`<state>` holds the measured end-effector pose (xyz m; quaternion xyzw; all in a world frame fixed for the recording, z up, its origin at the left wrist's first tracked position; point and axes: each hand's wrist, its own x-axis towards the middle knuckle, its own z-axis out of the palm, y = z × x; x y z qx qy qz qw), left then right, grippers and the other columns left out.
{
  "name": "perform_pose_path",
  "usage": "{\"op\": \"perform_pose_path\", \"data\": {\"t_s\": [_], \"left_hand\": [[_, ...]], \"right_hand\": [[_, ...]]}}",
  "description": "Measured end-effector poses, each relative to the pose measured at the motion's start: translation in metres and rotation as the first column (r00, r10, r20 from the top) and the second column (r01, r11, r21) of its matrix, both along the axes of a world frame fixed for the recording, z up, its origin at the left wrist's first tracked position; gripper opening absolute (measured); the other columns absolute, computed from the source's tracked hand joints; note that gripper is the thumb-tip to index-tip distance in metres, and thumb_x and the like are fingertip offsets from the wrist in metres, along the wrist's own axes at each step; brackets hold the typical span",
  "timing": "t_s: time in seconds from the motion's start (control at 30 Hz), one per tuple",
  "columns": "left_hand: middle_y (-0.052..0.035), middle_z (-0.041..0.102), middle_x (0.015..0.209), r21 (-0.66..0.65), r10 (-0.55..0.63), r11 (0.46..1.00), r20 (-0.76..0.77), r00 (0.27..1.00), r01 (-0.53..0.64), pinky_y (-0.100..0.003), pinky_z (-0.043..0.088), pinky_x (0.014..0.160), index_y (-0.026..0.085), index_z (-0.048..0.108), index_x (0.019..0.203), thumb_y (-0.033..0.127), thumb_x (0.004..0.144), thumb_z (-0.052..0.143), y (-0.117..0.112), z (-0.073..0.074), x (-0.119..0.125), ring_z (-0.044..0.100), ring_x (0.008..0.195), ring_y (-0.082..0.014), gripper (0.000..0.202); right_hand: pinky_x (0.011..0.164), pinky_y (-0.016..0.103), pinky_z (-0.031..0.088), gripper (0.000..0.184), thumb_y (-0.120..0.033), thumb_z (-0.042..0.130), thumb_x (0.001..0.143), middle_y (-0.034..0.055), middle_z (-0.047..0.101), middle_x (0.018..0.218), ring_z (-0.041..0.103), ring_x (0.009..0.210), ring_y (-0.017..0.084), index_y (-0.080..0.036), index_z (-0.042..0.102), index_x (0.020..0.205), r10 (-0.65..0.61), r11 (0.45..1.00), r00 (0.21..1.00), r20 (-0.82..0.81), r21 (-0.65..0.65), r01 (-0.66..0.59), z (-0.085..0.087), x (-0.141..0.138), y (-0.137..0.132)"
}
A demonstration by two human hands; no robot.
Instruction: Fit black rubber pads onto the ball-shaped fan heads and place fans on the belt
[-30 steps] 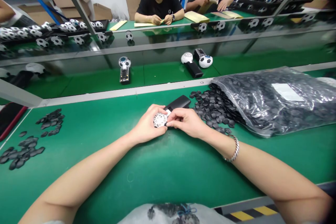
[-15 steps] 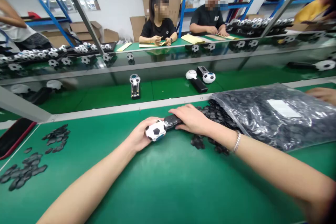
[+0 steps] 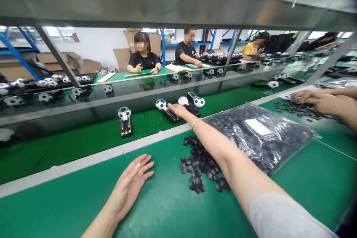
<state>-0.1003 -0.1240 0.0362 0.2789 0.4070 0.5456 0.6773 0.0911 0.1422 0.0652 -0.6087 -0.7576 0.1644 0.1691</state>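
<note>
My left hand (image 3: 134, 184) hovers over the green worktop (image 3: 156, 212), palm turned inward and fingers spread, holding nothing. Across the metal edge, my right hand (image 3: 178, 111) reaches onto the dark green belt (image 3: 147, 119). Its fingers are stretched out beside the handle of a soccer-ball-headed handheld device (image 3: 161, 104), which lies on the belt. Whether they touch it is hard to see. Close by are a device with a white round head (image 3: 183, 100) and another with a soccer-ball head (image 3: 199, 102). A further soccer-ball device (image 3: 124, 113) lies to the left, its clear handle showing inner parts.
Loose black patches (image 3: 196, 173) lie under my right forearm, beside a clear bag (image 3: 279, 137) full of them. At right, a co-worker's hands (image 3: 320, 100) are over more patches. Metal posts (image 3: 57, 55) and an overhead beam (image 3: 167, 3) frame the view; people sit opposite.
The soccer-ball device held in both hands now lies on the belt by my right hand. My left hand has let go and opened. The view has swung right and up.
</note>
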Motion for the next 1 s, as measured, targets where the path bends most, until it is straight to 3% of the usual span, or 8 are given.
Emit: {"op": "perform_pose_path", "data": {"t_s": [0.17,0.33,0.5,0.6,0.7,0.77,0.87,1.0], "left_hand": [[-0.0087,0.05,0.128,0.02,-0.03,0.999,0.018,0.999,0.03,-0.038,0.042,0.093,0.02,0.06,0.109,0.036,0.079,0.059,0.003,0.001,0.0,0.048,0.114,-0.0258,0.034],[-0.0101,0.05,0.127,0.032,-0.02,0.999,-0.061,0.998,0.022,-0.037,0.042,0.09,0.018,0.059,0.108,0.029,0.076,0.063,0.002,0.003,0.002,0.051,0.11,-0.0246,0.033],[-0.0108,0.045,0.132,0.06,-0.044,0.997,-0.163,0.986,0.055,-0.039,0.04,0.092,0.019,0.056,0.113,0.025,0.072,0.067,0.002,0.013,0.008,0.042,0.12,-0.0275,0.043],[-0.0086,0.045,0.133,0.138,-0.092,0.984,-0.137,0.986,0.111,-0.041,0.038,0.095,0.022,0.054,0.116,0.033,0.071,0.066,0.0,0.022,0.018,0.038,0.124,-0.028,0.048],[-0.0069,0.058,0.118,0.224,-0.06,0.971,-0.12,0.991,0.086,-0.042,0.041,0.092,0.022,0.058,0.106,0.04,0.07,0.064,-0.01,0.036,0.024,0.049,0.113,-0.0276,0.04],[-0.0064,0.065,0.102,0.238,0.004,0.97,-0.24,0.971,0.055,-0.042,0.044,0.087,0.02,0.059,0.097,0.038,0.07,0.064,-0.019,0.048,0.022,0.058,0.1,-0.0261,0.033],[-0.0067,0.066,0.091,0.257,0.143,0.964,-0.698,0.701,0.059,-0.04,0.046,0.081,0.017,0.058,0.092,0.035,0.068,0.065,-0.03,0.061,0.014,0.061,0.089,-0.026,0.031],[-0.01,0.062,0.1,0.164,0.196,0.964,-0.97,-0.144,0.21,-0.038,0.046,0.072,0.017,0.052,0.108,0.027,0.072,0.053,-0.031,0.059,0.009,0.058,0.09,-0.0291,0.037]], "right_hand": [[0.091,0.054,0.031,0.051,-0.025,0.071,0.073,0.0264,0.048,0.117,0.04,0.113,0.04,-0.002,0.051,0.114,-0.329,0.94,0.939,0.1,-0.056,0.335,0.007,0.055,0.009],[0.085,0.04,0.041,0.041,-0.026,0.066,0.078,0.0245,0.056,0.106,0.051,0.103,0.034,0.0,0.057,0.107,-0.296,0.948,0.955,-0.001,-0.12,0.293,0.03,0.069,-0.01],[0.068,0.023,0.047,0.031,-0.04,0.05,0.089,0.0089,0.063,0.094,0.059,0.082,0.017,-0.013,0.062,0.098,-0.008,0.968,0.943,-0.333,-0.238,-0.076,0.048,0.049,-0.084],[0.059,0.021,0.047,0.037,-0.047,0.059,0.081,0.0086,0.064,0.088,0.059,0.072,0.015,-0.011,0.062,0.09,0.138,0.703,0.564,-0.814,-0.321,-0.634,0.041,0.03,-0.157],[0.061,0.026,0.049,0.052,-0.059,0.044,0.085,0.0093,0.064,0.087,0.059,0.071,0.017,-0.011,0.062,0.091,0.156,0.434,0.464,-0.872,-0.361,-0.825,0.026,0.018,-0.21],[0.065,0.027,0.047,0.05,-0.052,0.033,0.093,0.0083,0.063,0.088,0.059,0.076,0.017,-0.012,0.063,0.093,0.314,0.556,0.58,-0.752,-0.349,-0.754,0.017,0.02,-0.219],[0.071,0.027,0.043,0.02,-0.03,0.051,0.09,0.0062,0.061,0.09,0.056,0.084,0.019,-0.015,0.065,0.09,0.425,0.889,0.88,-0.214,-0.088,-0.45,0.005,0.033,-0.208],[0.061,0.025,0.039,0.009,-0.025,0.06,0.085,0.0051,0.059,0.09,0.057,0.08,0.019,-0.018,0.066,0.087,0.334,0.931,0.907,0.256,0.062,-0.361,-0.006,0.044,-0.192]]}}
